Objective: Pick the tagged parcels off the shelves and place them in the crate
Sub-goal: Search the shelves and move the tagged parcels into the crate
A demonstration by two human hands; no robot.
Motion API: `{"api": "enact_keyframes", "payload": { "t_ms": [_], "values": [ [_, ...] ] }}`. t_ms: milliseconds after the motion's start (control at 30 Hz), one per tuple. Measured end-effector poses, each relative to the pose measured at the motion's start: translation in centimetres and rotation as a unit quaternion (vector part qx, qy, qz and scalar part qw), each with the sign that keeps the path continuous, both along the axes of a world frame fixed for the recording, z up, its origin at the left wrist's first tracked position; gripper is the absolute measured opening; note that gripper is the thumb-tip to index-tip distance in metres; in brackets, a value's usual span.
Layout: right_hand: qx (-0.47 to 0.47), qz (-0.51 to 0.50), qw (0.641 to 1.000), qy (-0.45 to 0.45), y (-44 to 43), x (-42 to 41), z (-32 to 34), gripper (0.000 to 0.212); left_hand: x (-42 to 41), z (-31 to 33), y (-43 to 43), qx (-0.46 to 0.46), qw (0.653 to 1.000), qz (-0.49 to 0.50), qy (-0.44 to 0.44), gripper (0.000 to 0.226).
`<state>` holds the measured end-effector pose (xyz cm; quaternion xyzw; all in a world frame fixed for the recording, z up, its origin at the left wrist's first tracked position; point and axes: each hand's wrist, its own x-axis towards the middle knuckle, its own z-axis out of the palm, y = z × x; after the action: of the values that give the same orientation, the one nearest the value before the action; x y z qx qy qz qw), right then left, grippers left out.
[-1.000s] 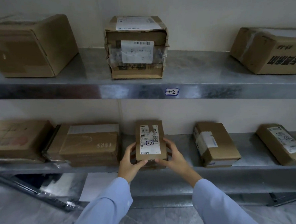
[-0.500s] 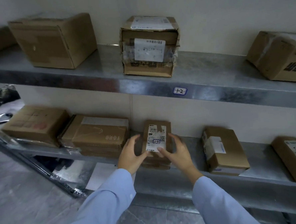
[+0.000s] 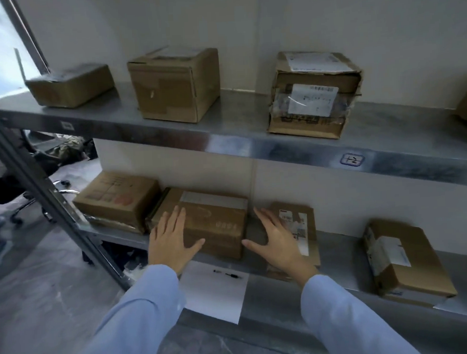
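Note:
On the lower metal shelf (image 3: 341,255) lies a wide brown parcel (image 3: 215,219) with a pale tape strip on top. My left hand (image 3: 170,241) lies flat with straight fingers on its left top corner. My right hand (image 3: 277,239) hovers open just right of that parcel, over the small labelled parcel (image 3: 298,225) it partly hides. Neither hand holds anything. No crate is in view.
Another brown box (image 3: 116,197) sits left of the wide parcel, and a labelled box (image 3: 401,259) to the right. Three boxes stand on the upper shelf (image 3: 252,137), which carries a small tag (image 3: 352,159). A white sheet (image 3: 217,290) hangs below the shelf edge. A slanted metal post (image 3: 50,193) stands at left.
Both hands let go of the small labelled parcel and moved left to the wide parcel. The view swung left, showing the shelf post and floor.

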<state>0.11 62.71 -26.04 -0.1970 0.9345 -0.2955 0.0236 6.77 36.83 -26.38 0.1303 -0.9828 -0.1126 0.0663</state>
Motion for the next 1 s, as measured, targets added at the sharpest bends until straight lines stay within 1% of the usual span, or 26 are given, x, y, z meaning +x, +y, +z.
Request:
{"api": "enact_keyframes", "payload": {
  "t_ms": [200, 333, 533, 600, 667, 767, 867, 1000],
  "values": [
    [0.030, -0.052, 0.998, -0.023, -4.6, -1.1, 0.3, 0.095, -2.0, -0.3, -6.6, -0.013, 0.999, -0.032, -0.032, 0.098],
    [0.027, -0.081, 0.994, -0.062, -6.6, -1.3, -0.4, 0.105, -4.1, -1.0, -9.0, 0.015, 0.996, -0.075, -0.040, 0.100],
    [-0.005, -0.134, 0.984, -0.118, -8.2, -0.4, -1.5, 0.108, -6.1, -2.2, -10.0, 0.126, 0.982, -0.127, -0.059, 0.099],
    [-0.019, -0.141, 0.981, -0.135, -8.7, -0.2, -1.6, 0.107, -6.4, -2.2, -10.1, 0.151, 0.977, -0.132, -0.068, 0.100],
    [-0.030, -0.153, 0.977, -0.144, -9.2, -0.3, -1.7, 0.104, -6.5, -2.2, -10.3, 0.197, 0.968, -0.130, -0.085, 0.100],
    [-0.045, -0.173, 0.974, -0.139, -9.9, -0.4, -1.6, 0.100, -6.6, -2.2, -10.4, 0.279, 0.949, -0.121, -0.089, 0.100],
    [-0.063, -0.180, 0.972, -0.135, -10.2, -0.1, -1.4, 0.096, -6.6, -1.9, -10.2, 0.322, 0.937, -0.112, -0.076, 0.098],
    [-0.085, -0.189, 0.972, -0.108, -9.6, 0.4, -0.6, 0.095, -6.4, -1.0, -9.9, 0.380, 0.916, -0.117, -0.060, 0.102]
  ]
}}
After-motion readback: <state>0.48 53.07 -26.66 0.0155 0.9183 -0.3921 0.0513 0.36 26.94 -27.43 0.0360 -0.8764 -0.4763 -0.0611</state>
